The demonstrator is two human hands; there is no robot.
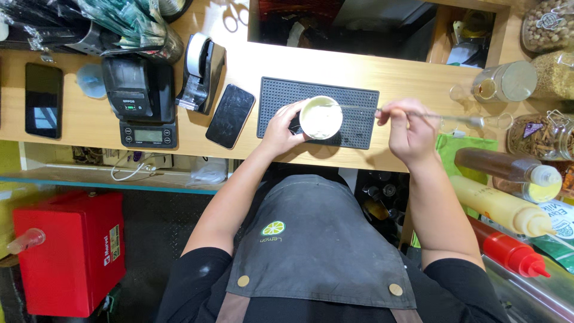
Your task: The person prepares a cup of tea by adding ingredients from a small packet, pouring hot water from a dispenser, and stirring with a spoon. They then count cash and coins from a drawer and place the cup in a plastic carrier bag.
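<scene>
In the head view, a small white cup [321,118] filled with a pale creamy content is seen standing on a dark rubber bar mat [359,113], and it is clasped at its left side by the left hand [281,128], whose fingers are curled round the wall of the cup; to the right of the cup, a long thin metal spoon [430,115] is pinched between the closed fingers of the right hand [408,128], the handle being held roughly level above the mat and its left end reaching towards the cup's rim; whether that end touches the cup cannot be told; the mat is laid on a light wooden worktop [412,78], on which a black phone [230,116] is set just left of the mat, with a tape dispenser [200,72], a small black printer [139,90] and a scale [148,135] further left; squeeze bottles in yellow [499,206] and red [508,251] and glass jars [541,134] are ranged at the right; a red box [69,251] is seen on the dark floor below, and a grey apron [317,239] is worn by the person.
</scene>
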